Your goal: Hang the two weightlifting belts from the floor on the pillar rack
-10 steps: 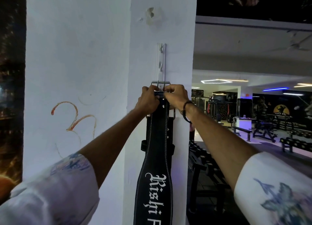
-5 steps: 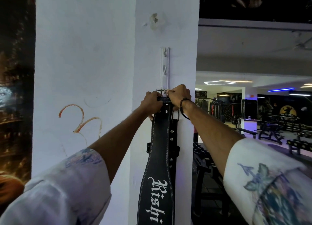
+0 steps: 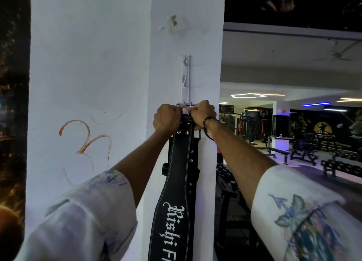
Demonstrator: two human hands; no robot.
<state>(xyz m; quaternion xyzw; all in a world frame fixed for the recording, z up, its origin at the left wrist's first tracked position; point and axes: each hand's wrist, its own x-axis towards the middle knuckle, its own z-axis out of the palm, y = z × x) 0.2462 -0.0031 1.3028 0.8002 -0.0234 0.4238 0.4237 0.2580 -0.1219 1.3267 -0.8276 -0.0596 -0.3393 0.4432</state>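
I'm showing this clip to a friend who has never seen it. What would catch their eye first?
Probably the two hands, left hand and right hand, gripping the metal buckle of a black belt at the foot of the white rack on the white pillar. The belt hangs straight down the pillar's face, white gothic lettering near the bottom. On the pillar's left face sits an orange scrawl.

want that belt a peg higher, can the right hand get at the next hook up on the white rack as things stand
Probably yes. The hook sits bare on the rack just above the right hand, with nothing between. But that hand is clamped on the belt buckle along with the left hand, so it isn't free.
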